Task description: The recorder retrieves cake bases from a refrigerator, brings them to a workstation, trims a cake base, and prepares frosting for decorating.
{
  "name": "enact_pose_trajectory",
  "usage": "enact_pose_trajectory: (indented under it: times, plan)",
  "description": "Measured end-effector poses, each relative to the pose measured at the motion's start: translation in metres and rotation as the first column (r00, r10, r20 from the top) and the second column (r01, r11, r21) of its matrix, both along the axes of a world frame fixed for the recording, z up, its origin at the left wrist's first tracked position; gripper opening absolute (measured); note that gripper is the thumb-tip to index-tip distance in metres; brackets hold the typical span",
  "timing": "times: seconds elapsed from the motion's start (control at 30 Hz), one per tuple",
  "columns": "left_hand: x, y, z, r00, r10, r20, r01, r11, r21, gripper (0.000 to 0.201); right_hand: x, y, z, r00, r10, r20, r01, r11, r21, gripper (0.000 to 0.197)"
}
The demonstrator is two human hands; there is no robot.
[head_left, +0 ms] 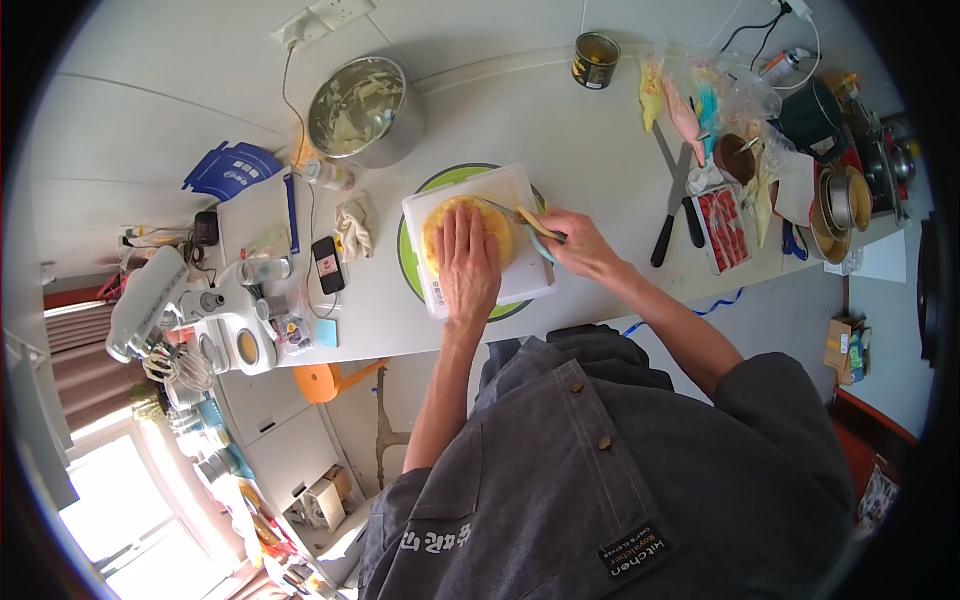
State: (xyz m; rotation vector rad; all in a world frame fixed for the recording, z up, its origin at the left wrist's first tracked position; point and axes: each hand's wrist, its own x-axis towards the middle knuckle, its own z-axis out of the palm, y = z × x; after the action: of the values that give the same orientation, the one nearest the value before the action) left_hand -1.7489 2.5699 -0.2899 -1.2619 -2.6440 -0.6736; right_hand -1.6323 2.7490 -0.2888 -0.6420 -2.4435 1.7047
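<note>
The round yellow cake (506, 238) is lying flat on a white board (525, 277), which is sitting over a green-rimmed turntable (408, 265) at the middle of the worktop (590, 150). The person is using 2 hands. The left hand (466, 262) is lying flat over the cake's top, its grip opening out straight and holding nothing, only bearing on the surface. The right hand (578, 243) is wrapping its grip around the handles of a pair of scissors (505, 210), whose blades are pointing at the cake's far right edge. How far the blades are parting, and whether they are biting into the cake, I am not able to tell.

Judging by this pose, the step in hand is seemingly trimming the rim. Another snip would be calling for a steady, light left palm, blades following the curve, and some turning of the cake. 2 knives (676, 190) and a box of strawberries (722, 228) are lying well apart, to the right.
</note>
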Motion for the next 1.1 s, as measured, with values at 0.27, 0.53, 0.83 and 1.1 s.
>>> enact_pose_trajectory:
  times: [0.27, 0.53, 0.83, 1.1]
  plan:
    - [-0.018, -0.011, 0.014, 0.970, -0.242, -0.001, 0.241, 0.967, 0.078, 0.040, -0.008, 0.007, 0.008, 0.997, 0.078, 0.015, -0.079, 0.990, 0.118, 0.035]
    - [-0.014, -0.012, 0.016, 0.983, -0.172, 0.070, 0.167, 0.983, 0.071, 0.045, -0.013, 0.025, 0.004, 0.992, 0.121, 0.039, -0.124, 0.989, 0.084, 0.039]
    - [0.002, -0.004, 0.004, 1.000, 0.014, -0.006, -0.015, 1.000, -0.007, 0.048, -0.027, 0.012, 0.011, 0.992, 0.116, -0.048, -0.110, 0.986, 0.124, 0.040]
    - [-0.018, -0.018, 0.016, 0.974, -0.224, 0.039, 0.220, 0.972, 0.080, 0.046, -0.018, 0.026, 0.005, 0.983, 0.184, 0.021, -0.185, 0.965, 0.186, 0.037]
